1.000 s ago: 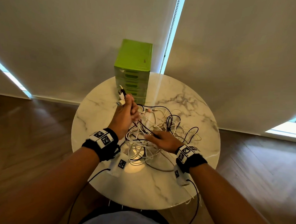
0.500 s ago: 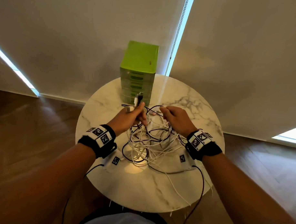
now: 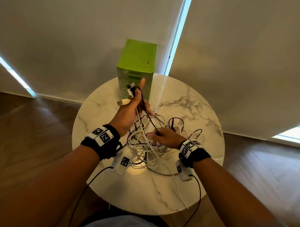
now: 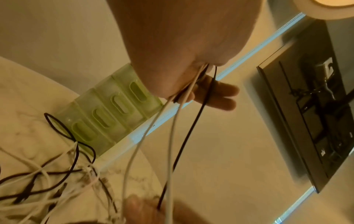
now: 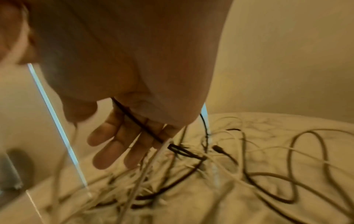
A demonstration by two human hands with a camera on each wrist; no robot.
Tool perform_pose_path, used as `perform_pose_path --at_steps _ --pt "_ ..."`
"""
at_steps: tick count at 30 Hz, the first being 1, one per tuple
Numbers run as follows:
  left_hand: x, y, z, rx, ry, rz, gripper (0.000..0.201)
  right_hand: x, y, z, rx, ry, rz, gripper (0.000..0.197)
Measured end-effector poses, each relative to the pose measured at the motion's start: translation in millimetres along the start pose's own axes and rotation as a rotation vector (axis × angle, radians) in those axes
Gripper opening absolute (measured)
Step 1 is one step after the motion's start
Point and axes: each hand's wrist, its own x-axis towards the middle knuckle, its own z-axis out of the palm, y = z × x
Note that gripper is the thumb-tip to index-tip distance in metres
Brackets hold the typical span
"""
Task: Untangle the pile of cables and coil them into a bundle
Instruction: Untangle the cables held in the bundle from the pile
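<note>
— What's the left hand (image 3: 129,111) doing?
— Raised above the table (image 3: 96,162), in front of the green drawers (image 3: 136,62), clamped on several cable ends, white plugs (image 3: 125,102) sticking out.
— The pile (image 3: 144,147)?
— Mid-table, white and black, tangled.
— And the right hand (image 3: 167,137)?
— Low over the pile, a black cable (image 3: 148,113) pinched at thumb and forefinger, running up to the left.

Table (image 3: 189,97): we see polished white marble with grey veins, glossy.
Drawer unit (image 3: 136,62): translucent green plastic, smooth.
Cables (image 3: 144,143): smooth white and black sheaths, slight sheen.
Floor (image 3: 25,143): dark wood, satin.
Wrist bands (image 3: 109,142): matt black cloth.
</note>
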Motion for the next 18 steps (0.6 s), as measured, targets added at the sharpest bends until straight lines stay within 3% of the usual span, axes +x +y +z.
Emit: perform_pose_path --at_steps 3,6,9,11,13,15,18 --pt "6 10 -22 -0.047 0.039 0.062 0.045 -2 31 2 -0.027 0.062 0.035 0.047" --pt "11 20 -47 -0.041 0.162 0.077 0.044 -6 56 -4 -0.028 0.099 0.01 0.038" --pt "5 20 -56 0.264 0.151 0.028 0.038 -4 61 -15 -0.166 0.25 0.048 0.049" --pt "-3 12 -48 0.487 0.079 -0.027 0.04 1 44 -26 -0.213 0.394 0.072 0.049" --pt "-8 -1 -35 0.611 -0.017 -0.06 0.043 4 15 -36 -0.119 0.48 0.045 0.045" --pt "-8 -11 -19 0.665 -0.071 -0.109 0.045 2 -18 -42 -0.078 0.475 -0.019 0.044" --pt "-6 -13 3 0.491 0.017 -0.212 0.039 -6 -53 -41 -0.06 0.386 -0.127 0.039"
